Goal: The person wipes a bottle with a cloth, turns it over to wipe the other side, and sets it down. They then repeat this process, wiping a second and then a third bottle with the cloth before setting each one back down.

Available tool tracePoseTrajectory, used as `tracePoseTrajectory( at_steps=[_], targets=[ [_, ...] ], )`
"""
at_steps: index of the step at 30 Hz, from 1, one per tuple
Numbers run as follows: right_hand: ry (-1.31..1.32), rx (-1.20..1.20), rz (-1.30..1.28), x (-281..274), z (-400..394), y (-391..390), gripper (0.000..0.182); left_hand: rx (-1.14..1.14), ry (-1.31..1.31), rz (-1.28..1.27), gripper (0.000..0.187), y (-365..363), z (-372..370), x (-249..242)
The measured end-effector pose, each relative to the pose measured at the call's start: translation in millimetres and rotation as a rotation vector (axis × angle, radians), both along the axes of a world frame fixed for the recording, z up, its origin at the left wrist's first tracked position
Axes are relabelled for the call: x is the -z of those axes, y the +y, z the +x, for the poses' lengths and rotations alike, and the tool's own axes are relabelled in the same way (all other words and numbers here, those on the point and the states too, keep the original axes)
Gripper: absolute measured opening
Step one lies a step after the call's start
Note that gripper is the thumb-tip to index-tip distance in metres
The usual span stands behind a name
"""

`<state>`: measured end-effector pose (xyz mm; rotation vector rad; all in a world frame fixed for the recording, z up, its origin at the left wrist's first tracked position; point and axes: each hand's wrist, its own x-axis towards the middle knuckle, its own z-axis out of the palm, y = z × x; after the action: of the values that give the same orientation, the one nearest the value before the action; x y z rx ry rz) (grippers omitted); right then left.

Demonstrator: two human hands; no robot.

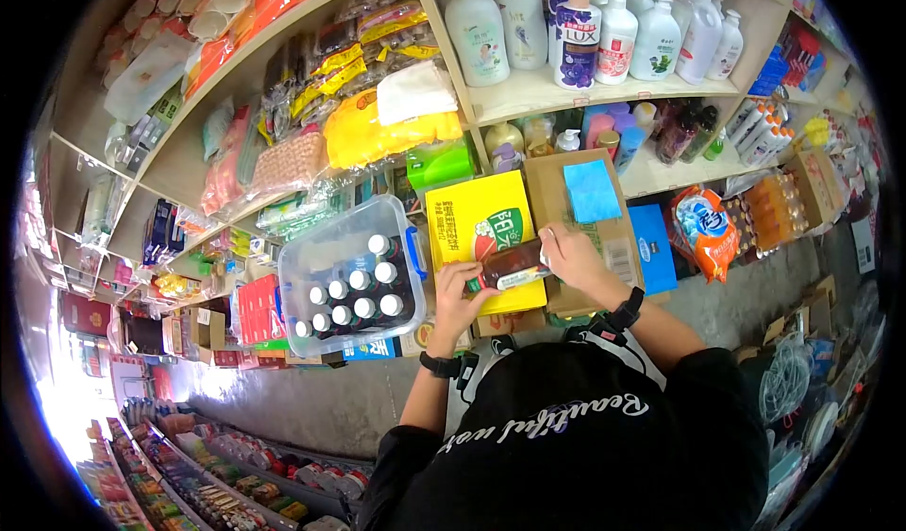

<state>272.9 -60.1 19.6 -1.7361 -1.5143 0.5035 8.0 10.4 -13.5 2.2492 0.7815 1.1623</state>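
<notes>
A dark bottle (514,267) lies nearly sideways between my two hands, above a yellow carton (481,215). My left hand (460,290) is wrapped round its left end, where some green and red shows. At the other end, my right hand (569,255) has its fingers closed on the bottle, near a white patch. Left of my hands stands a clear plastic bin (304,246) with a blue handle, holding several dark bottles with white caps (364,307). A brown cardboard box (552,182) with a blue sheet (593,191) on top is beside the yellow carton.
Shelves rise behind, with pump bottles (578,40) at the top and yellow packages (363,134) at the left. An orange detergent bag (705,232) hangs over at the right. Red boxes (260,309) stand left of the bin; lower left are racks of goods (226,474).
</notes>
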Motion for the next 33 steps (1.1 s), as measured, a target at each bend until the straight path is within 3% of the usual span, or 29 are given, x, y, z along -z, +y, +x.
tracePoseTrajectory(
  at_steps=[3, 7, 11, 14, 20, 23, 26, 29, 33],
  targets=[
    [-0.221, -0.113, -0.021, -10.2, -3.3, -2.9, 0.035, 0.018, -0.051, -0.035, 0.047, -2.8, 2.7, 3.1],
    [-0.534, 0.036, 0.036, -10.7, -31.7, 0.9, 0.043, -0.008, -0.064, -0.090, 0.048, -5.7, 3.8, 4.6],
    [-0.684, -0.043, 0.120, -3.4, -72.6, 16.4, 0.040, -0.010, -0.075, -0.060, 0.047, -4.0, 4.3, 10.2],
    [-0.696, -0.063, 0.189, 3.8, -99.4, 27.7, 0.032, -0.063, -0.065, -0.119, 0.047, -4.1, 1.2, 21.1],
    [-0.577, -0.150, 0.274, -2.5, -72.6, 22.8, 0.031, -0.071, -0.047, -0.133, 0.050, -10.8, 1.7, 9.7],
    [-0.599, -0.094, 0.142, -11.8, -40.5, 16.3, 0.033, -0.065, -0.051, -0.096, 0.055, -9.8, 2.2, 9.4],
    [-0.382, 0.012, -0.086, -16.4, -15.3, 10.0, 0.046, -0.053, -0.058, -0.113, 0.051, -10.8, 2.0, 8.7],
    [-0.239, 0.063, -0.098, 13.0, -0.6, 4.9, 0.051, -0.020, -0.059, -0.164, 0.046, -10.9, -0.6, -4.2],
    [-0.236, 0.063, -0.183, 2.0, -3.8, 0.8, 0.047, -0.081, -0.022, -0.281, 0.039, -3.4, 1.3, 0.8]
  ],
)
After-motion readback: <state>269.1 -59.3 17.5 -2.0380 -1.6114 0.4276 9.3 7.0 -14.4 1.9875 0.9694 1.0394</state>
